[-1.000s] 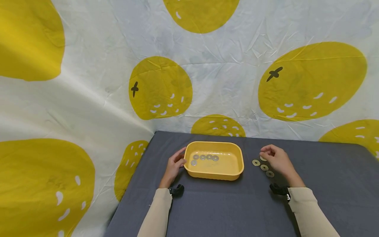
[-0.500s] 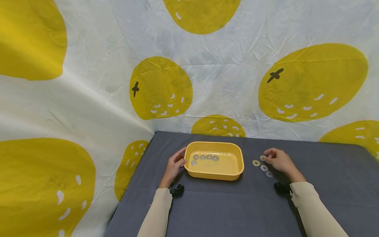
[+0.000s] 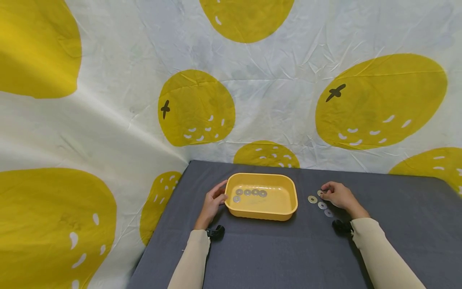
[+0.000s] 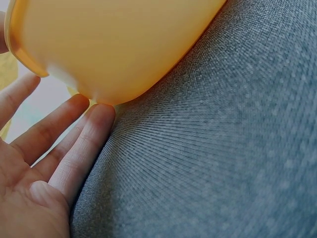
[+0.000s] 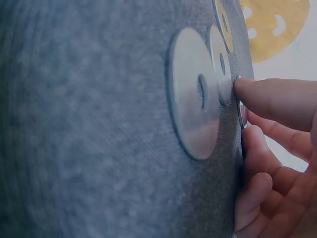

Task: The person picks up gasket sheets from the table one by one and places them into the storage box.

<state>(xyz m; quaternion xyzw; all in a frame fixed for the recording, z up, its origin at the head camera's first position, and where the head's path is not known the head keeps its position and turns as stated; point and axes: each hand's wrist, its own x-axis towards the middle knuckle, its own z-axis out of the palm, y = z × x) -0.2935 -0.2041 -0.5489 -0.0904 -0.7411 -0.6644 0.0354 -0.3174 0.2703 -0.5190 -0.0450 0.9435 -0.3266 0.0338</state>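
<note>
A yellow plastic tray [image 3: 261, 216] stands on the dark cloth, with several round metal washers [image 3: 247, 192] lying flat inside. At its left end my left hand [image 3: 212, 204] holds it, thumb at the rim, fingers [image 4: 67, 161] nearly straight against the outer wall. To the right of the tray my right hand [image 3: 340, 196] pinches the edge of a washer [image 5: 242, 111], which is partly hidden by the fingertips. Three other washers lie close by: one left [image 3: 312, 199], one nearer [image 3: 322, 205], and the nearest one [image 5: 190, 94], large in the right wrist view.
A dark grey cloth [image 3: 270, 257] covers the table. White fabric with yellow fruit prints [image 3: 196, 107] hangs behind and along the left side. A dark wrist-worn device [image 3: 215, 233] sits on the left wrist, and a similar one [image 3: 341, 227] on the right.
My right hand has shifted slightly right, uncovering more of the farthest washer, and its fingertips stay at that washer's edge. The left hand and tray hold their place.
</note>
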